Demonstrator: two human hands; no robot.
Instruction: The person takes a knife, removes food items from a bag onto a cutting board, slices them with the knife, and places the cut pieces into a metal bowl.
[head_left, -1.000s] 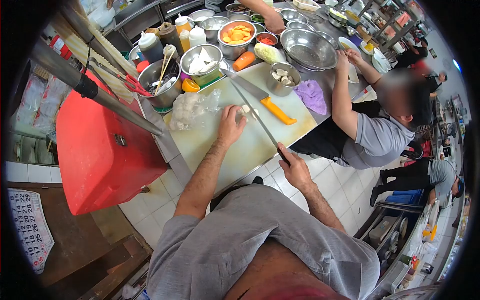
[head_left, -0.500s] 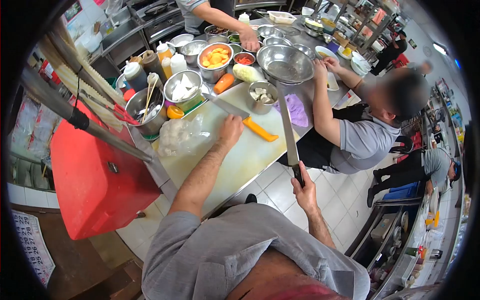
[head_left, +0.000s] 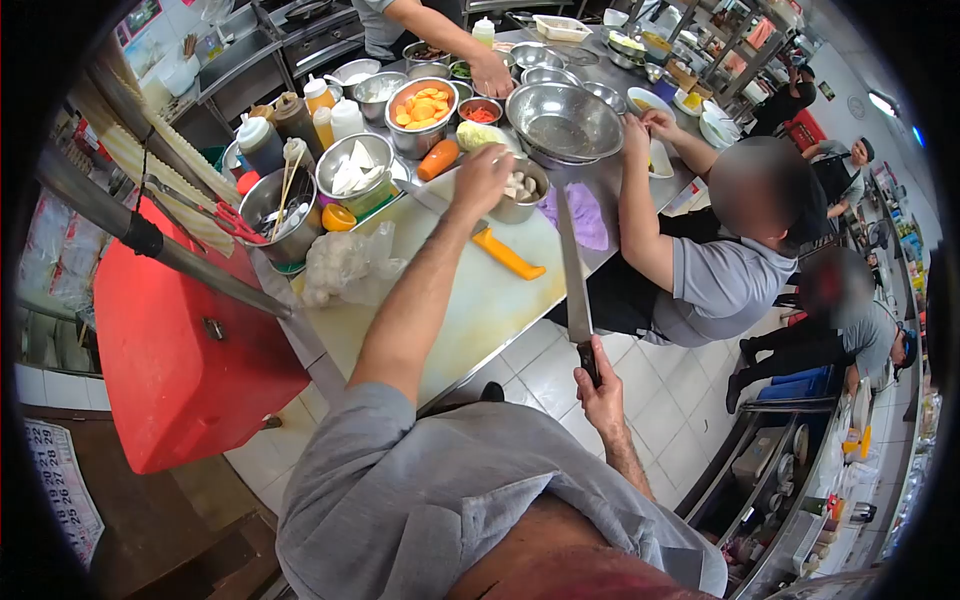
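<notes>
My right hand (head_left: pixel 602 392) is closed around the dark handle of a long knife (head_left: pixel 575 270), blade pointing up and away over the board's right edge. My left hand (head_left: pixel 484 182) reaches to the far side of the cutting board (head_left: pixel 420 330). It is at the near side of a pale green cabbage (head_left: pixel 476 135) and the rim of a steel pot (head_left: pixel 522 208) holding white chunks. Its fingers are partly hidden, so I cannot make out a grip. A yellow-handled knife (head_left: pixel 508 256) lies on the board below it, its blade partly behind my wrist.
A bag of white balls (head_left: pixel 345 262) lies on the board's left. Beyond are a carrot (head_left: pixel 437 160), a bowl of orange slices (head_left: pixel 420 106), a large steel bowl (head_left: pixel 563 122) and a purple cloth (head_left: pixel 580 215). A co-worker (head_left: pixel 725 250) stands at right; another person's hand (head_left: pixel 490 75) reaches in opposite.
My left hand has left the yellow-handled knife on the board and moved away from me to the cabbage and pot. My right hand still holds the long knife. The view has shifted slightly.
</notes>
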